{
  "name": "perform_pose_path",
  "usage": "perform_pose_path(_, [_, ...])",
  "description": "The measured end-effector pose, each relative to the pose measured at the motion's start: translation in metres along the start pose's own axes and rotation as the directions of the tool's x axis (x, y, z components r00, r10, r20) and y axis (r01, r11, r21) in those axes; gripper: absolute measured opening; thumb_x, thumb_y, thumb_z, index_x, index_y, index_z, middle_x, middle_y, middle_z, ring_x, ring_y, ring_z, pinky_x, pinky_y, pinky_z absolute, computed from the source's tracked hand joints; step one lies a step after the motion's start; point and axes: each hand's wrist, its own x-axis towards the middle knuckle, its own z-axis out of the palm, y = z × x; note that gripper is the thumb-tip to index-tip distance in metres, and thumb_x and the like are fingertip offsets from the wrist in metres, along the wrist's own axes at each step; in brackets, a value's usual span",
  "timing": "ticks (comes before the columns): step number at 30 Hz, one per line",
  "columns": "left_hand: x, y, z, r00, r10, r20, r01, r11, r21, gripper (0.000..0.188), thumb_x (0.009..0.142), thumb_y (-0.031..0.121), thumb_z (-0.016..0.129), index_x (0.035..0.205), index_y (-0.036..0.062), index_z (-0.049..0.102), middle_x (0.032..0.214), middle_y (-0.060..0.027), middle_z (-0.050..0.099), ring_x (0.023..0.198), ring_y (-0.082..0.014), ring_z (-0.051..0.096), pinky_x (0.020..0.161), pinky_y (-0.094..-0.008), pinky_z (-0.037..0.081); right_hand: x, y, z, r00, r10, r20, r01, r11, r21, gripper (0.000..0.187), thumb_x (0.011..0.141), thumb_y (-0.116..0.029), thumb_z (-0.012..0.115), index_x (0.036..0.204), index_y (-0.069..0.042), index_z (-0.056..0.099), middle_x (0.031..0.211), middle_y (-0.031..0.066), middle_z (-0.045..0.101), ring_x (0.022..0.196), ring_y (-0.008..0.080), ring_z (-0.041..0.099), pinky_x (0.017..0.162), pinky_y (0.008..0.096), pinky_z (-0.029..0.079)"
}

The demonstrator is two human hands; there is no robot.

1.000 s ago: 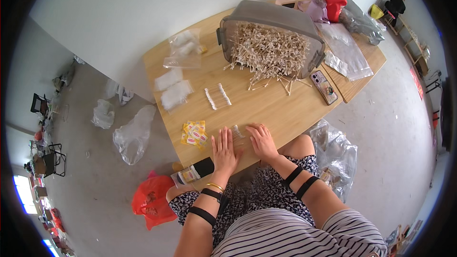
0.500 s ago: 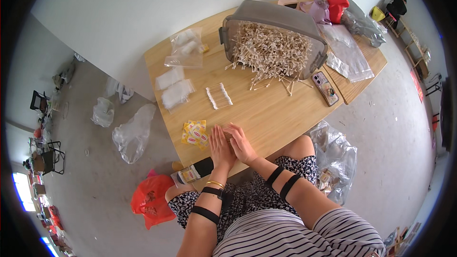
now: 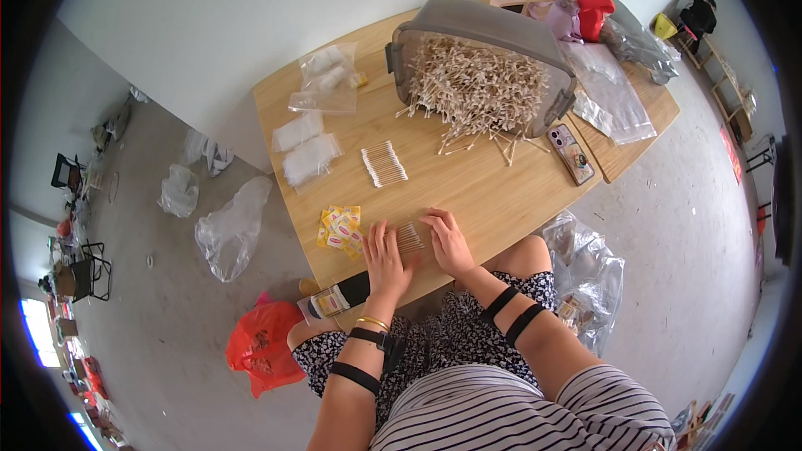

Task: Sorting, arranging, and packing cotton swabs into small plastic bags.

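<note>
A small row of cotton swabs [image 3: 410, 238] lies on the wooden table between my hands. My left hand [image 3: 387, 263] rests at its left end, fingers stretched out. On the other side, my right hand [image 3: 449, 244] is a little apart from the swabs, its fingers loosely extended and holding nothing visible. Farther up lies a second neat row of cotton swabs [image 3: 384, 164]. Yellow and white paper labels [image 3: 341, 230] are heaped just left of my left hand. At the back, a grey plastic bin [image 3: 493, 21] tipped on its side spills a big pile of loose cotton swabs [image 3: 480, 88].
Clear plastic bags [image 3: 309, 159] lie at the table's left, with a phone [image 3: 571, 154] near the right edge. Red and lilac items [image 3: 591, 12] sit at the far right corner. A red bag [image 3: 266, 347] and clear bags [image 3: 236, 230] are on the floor.
My hands were close together over the swabs; my right hand has moved away to the right, uncovering them. My left hand stays at their left end.
</note>
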Motion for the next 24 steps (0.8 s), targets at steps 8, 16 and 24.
perform_pose_path(8, [0.03,-0.006,-0.011,0.999,-0.029,-0.031,0.031,0.997,0.068,0.054,0.096,0.044,0.058,0.13,0.0031,0.051,0.145,-0.0162,0.038,0.144,-0.0406,0.027,0.119,-0.0641,0.015,-0.002,0.004,0.004,1.0,0.023,0.003,-0.023,0.998,0.058,0.031,0.091,0.003,0.052,0.12,-0.002,0.059,0.128,0.0195,0.053,0.12,0.0395,0.053,0.099,0.0432,0.047])
perform_pose_path(16, [-0.002,-0.001,-0.015,0.998,0.037,0.041,-0.038,0.998,0.04,0.056,0.098,0.044,0.053,0.134,0.0008,0.048,0.147,-0.0177,0.037,0.145,-0.0408,0.025,0.12,-0.0636,0.011,-0.005,0.002,0.006,0.985,-0.106,0.137,0.146,0.932,-0.332,0.055,0.088,-0.025,0.065,0.137,-0.001,0.05,0.145,0.0181,0.045,0.14,0.0348,0.038,0.119,0.0469,0.027])
perform_pose_path(24, [-0.021,-0.014,-0.007,0.979,-0.098,0.177,0.05,0.964,0.259,0.087,0.101,0.058,0.033,0.155,-0.0074,0.018,0.165,-0.021,0.013,0.154,-0.0355,0.003,0.122,-0.059,-0.003,-0.017,-0.008,0.015,0.946,-0.037,0.322,0.202,0.846,-0.494,0.089,0.087,-0.047,0.063,0.153,0.002,0.03,0.162,0.0196,0.025,0.153,0.031,0.018,0.125,0.0465,0.012])
